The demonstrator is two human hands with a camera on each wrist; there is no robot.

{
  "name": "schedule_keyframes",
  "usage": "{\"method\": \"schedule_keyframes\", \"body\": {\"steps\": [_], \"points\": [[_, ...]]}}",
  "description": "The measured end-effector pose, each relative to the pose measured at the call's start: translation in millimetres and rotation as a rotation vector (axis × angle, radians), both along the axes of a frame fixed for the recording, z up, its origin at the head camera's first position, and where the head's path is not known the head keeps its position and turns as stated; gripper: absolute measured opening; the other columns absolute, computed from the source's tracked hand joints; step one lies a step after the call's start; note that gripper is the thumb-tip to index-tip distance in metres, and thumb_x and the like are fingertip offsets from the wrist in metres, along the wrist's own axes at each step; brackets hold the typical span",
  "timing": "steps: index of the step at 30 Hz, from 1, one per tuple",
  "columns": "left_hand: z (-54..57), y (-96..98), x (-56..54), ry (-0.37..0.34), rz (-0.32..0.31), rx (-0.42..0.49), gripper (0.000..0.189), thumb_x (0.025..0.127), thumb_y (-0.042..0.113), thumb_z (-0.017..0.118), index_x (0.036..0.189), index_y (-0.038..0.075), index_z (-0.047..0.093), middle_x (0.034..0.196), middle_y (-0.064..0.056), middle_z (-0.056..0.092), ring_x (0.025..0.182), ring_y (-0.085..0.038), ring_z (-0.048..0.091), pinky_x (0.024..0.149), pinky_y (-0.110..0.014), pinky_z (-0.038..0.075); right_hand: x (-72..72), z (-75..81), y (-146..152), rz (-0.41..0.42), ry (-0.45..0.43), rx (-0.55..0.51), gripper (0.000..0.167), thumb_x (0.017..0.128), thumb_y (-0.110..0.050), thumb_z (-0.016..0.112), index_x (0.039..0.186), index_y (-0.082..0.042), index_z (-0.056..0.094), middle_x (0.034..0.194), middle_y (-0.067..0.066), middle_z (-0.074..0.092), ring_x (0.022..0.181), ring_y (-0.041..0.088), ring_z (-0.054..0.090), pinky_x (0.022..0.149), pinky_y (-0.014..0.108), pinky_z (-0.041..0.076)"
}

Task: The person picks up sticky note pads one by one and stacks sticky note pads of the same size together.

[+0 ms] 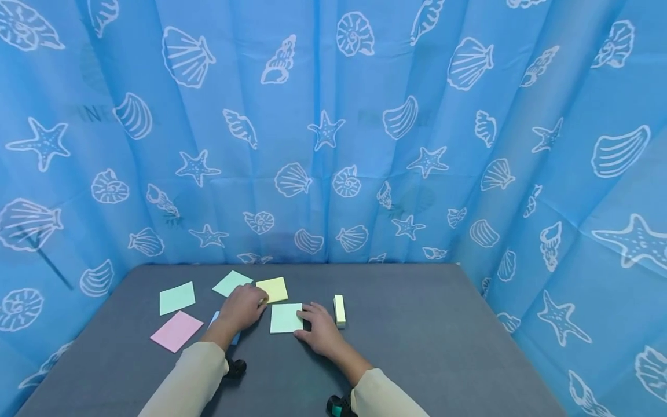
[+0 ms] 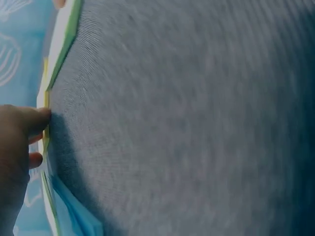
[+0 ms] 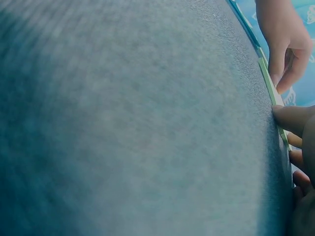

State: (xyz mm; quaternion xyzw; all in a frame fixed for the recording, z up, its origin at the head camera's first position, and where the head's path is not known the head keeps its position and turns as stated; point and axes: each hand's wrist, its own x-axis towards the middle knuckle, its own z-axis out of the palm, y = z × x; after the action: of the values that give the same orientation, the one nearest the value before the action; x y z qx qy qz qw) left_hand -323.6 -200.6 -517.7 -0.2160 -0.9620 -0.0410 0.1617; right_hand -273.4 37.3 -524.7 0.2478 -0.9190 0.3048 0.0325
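In the head view my left hand (image 1: 244, 307) is at the near left corner of a yellow sticky note pad (image 1: 274, 288), its thumb and fingers pinching the edge. The left wrist view shows the left thumb (image 2: 37, 119) against that pad's side. My right hand (image 1: 320, 331) holds a pale green sticky note pad (image 1: 285, 318) by its right side, thumb at the near corner and fingers farther up. That pad lies flat in front of the yellow one. A blue sticky note pad (image 1: 236, 338) is mostly hidden under the left wrist.
On the grey table (image 1: 443, 347), a pink pad (image 1: 176, 331) and a green pad (image 1: 177, 298) lie at the left. Another green pad (image 1: 231, 282) is behind the left hand. Right of the right hand stands a narrow yellow block (image 1: 340, 311). A blue shell-patterned curtain (image 1: 323, 174) hangs behind.
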Motion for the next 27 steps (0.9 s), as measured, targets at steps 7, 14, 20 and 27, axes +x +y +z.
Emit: {"method": "schedule_keyframes", "body": {"steps": [7, 14, 20, 27], "points": [[1.0, 0.1, -4.8, 0.037, -0.045, -0.091, 0.019, 0.09, 0.012, 0.064, 0.072, 0.018, 0.064, 0.066, 0.005, 0.059, 0.067, -0.017, 0.051, 0.074, -0.041, 0.045, 0.1, 0.0, -0.3, -0.005, -0.006, -0.003, 0.045, 0.087, -0.021, 0.074, 0.127, -0.003, 0.064, 0.137, 0.012, 0.055, 0.134, 0.033, 0.04, 0.105, 0.049, 0.036], [0.1, -2.1, -3.2, 0.067, -0.038, -0.053, 0.016, 0.089, 0.014, 0.066, 0.074, 0.018, 0.062, 0.063, 0.006, 0.056, 0.065, -0.018, 0.05, 0.071, -0.042, 0.044, -0.6, 0.3, -0.2, 0.003, -0.018, -0.002, 0.045, 0.087, -0.021, 0.074, 0.127, -0.004, 0.064, 0.137, 0.012, 0.055, 0.135, 0.033, 0.039, 0.106, 0.049, 0.036], [-1.9, -1.7, 2.0, 0.043, 0.059, 0.078, 0.012, 0.087, 0.02, 0.072, 0.098, 0.015, 0.075, 0.076, 0.001, 0.066, 0.069, -0.022, 0.056, 0.074, -0.044, 0.046, -0.1, -0.1, 0.1, 0.008, -0.014, -0.002, 0.046, 0.087, -0.021, 0.074, 0.128, -0.003, 0.063, 0.137, 0.013, 0.055, 0.135, 0.033, 0.039, 0.106, 0.05, 0.036], [-3.9, -2.7, 5.1, -0.022, 0.139, 0.219, 0.02, 0.088, 0.024, 0.073, 0.106, 0.016, 0.076, 0.087, -0.001, 0.068, 0.076, -0.022, 0.055, 0.076, -0.045, 0.044, 1.0, -1.4, 0.1, 0.005, -0.015, -0.001, 0.046, 0.087, -0.022, 0.074, 0.128, -0.003, 0.063, 0.138, 0.012, 0.054, 0.135, 0.032, 0.039, 0.106, 0.05, 0.036]]}}
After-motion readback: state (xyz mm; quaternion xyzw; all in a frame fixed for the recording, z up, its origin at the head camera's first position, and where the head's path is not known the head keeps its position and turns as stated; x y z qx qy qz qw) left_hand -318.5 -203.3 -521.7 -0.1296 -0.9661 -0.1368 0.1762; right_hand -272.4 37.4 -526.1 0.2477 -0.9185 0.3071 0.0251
